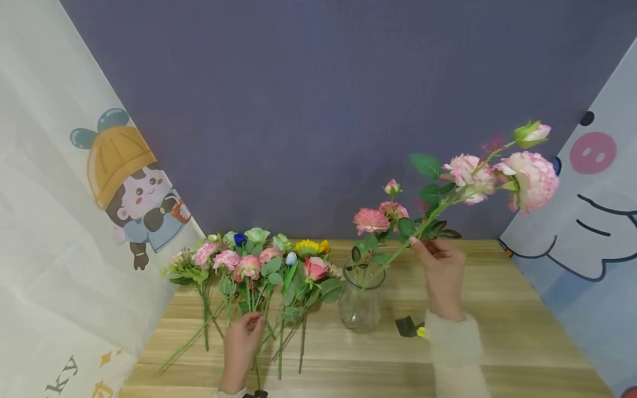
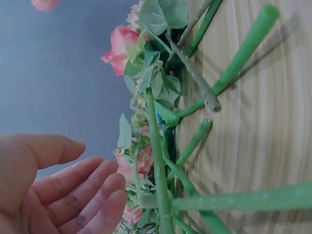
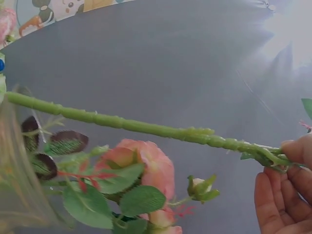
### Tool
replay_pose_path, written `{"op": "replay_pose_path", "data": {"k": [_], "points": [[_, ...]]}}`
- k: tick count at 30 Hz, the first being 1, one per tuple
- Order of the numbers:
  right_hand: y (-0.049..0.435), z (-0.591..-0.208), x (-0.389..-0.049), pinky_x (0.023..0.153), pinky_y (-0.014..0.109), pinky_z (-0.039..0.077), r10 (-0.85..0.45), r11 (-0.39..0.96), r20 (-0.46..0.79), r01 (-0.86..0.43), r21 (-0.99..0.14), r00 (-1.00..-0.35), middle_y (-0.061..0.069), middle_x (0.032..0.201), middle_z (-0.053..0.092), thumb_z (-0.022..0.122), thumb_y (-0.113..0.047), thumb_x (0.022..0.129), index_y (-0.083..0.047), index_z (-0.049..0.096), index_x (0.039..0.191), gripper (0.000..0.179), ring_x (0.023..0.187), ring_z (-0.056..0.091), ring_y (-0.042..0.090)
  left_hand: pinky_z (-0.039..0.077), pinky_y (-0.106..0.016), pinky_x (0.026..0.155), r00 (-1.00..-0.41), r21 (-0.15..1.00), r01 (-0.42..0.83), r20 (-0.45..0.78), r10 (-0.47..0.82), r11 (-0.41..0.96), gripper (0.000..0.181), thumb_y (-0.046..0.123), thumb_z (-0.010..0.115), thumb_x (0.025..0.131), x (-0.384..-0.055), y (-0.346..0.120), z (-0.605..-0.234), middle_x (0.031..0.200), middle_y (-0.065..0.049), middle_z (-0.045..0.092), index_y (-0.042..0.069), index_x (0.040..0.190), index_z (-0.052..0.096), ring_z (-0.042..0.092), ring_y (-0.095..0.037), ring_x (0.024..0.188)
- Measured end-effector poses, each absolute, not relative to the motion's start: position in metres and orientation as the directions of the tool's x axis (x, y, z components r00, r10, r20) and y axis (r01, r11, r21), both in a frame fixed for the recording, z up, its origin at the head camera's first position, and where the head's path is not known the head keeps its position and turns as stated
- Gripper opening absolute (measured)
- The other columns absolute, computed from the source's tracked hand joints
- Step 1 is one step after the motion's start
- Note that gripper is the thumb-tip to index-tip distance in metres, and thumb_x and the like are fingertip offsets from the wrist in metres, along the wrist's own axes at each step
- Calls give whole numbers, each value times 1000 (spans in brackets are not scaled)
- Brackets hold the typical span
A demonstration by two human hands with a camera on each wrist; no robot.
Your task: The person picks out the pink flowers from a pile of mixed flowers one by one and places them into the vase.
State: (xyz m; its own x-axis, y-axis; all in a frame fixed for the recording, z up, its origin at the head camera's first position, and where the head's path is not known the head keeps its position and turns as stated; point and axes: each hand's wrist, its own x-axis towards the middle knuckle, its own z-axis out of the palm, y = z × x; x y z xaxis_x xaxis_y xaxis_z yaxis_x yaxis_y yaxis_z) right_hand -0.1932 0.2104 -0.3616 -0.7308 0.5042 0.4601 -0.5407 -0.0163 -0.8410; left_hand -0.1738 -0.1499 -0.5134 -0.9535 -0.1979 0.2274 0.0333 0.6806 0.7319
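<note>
My right hand [image 1: 443, 271] pinches the green stem of a long spray with pale pink ruffled blooms [image 1: 534, 179], which slants up to the right. The lower end of its stem [image 3: 122, 124] reaches the mouth of a clear glass vase [image 1: 359, 315]. Inside that vase stands another spray with darker pink flowers [image 1: 371, 220]. My left hand [image 1: 241, 348] is beside the stems of the flowers lying on the table. In the left wrist view its fingers [image 2: 100, 195] are loosely bent, thumb apart, with nothing between them, close to a green stem [image 2: 158, 161].
Several artificial flowers lie left of the vase, among them a yellow sunflower [image 1: 307, 247], a red-pink rose [image 1: 316, 268] and a blue bud [image 1: 240, 239]. A small black and yellow object [image 1: 407, 326] is on the wooden table [image 1: 522, 331]. A grey panel [image 1: 318, 110] rises behind.
</note>
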Motion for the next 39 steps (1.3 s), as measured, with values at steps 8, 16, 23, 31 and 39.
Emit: {"op": "replay_pose_path", "data": {"k": [8, 16, 23, 31, 39], "points": [[217, -358, -193, 58, 17, 51, 511, -66, 468, -575, -815, -721, 3, 68, 68, 73, 6, 77, 14, 67, 79, 10, 58, 59, 8, 54, -28, 54, -953, 727, 22, 223, -205, 686, 16, 8, 65, 86, -176, -153, -519, 82, -14, 71, -4, 95, 70, 69, -22, 68], [214, -365, -195, 58, 14, 50, 497, -35, 496, -588, -808, -712, -1, 70, 69, 70, 12, 77, 11, 69, 80, 3, 61, 62, 5, 54, -31, 58, -950, 724, -2, 213, -227, 690, 14, 10, 65, 86, -175, -156, -518, 81, -10, 71, 0, 93, 71, 68, -20, 70], [207, -378, -198, 61, 15, 51, 495, -43, 469, -559, -828, -732, -3, 72, 68, 70, 13, 76, 5, 70, 77, 7, 65, 63, 5, 54, -36, 60, -941, 712, -35, 212, -262, 701, 14, 9, 64, 86, -174, -158, -519, 83, -12, 71, -1, 94, 71, 69, -22, 70], [200, -393, -200, 62, 17, 52, 441, -72, 482, -565, -822, -757, 1, 75, 67, 67, 16, 76, 15, 66, 80, 4, 69, 63, 7, 52, -36, 55, -929, 709, -45, 230, -290, 704, 15, 10, 64, 86, -174, -159, -523, 87, -15, 71, -1, 93, 70, 69, -24, 68], [195, -408, -205, 60, 16, 50, 420, 22, 460, -498, -867, -783, 1, 72, 66, 68, 13, 77, 20, 62, 81, 10, 65, 61, 4, 53, -39, 59, -927, 722, -61, 215, -307, 689, 14, 9, 64, 85, -176, -162, -526, 89, -16, 71, -1, 94, 70, 69, -25, 70]]}}
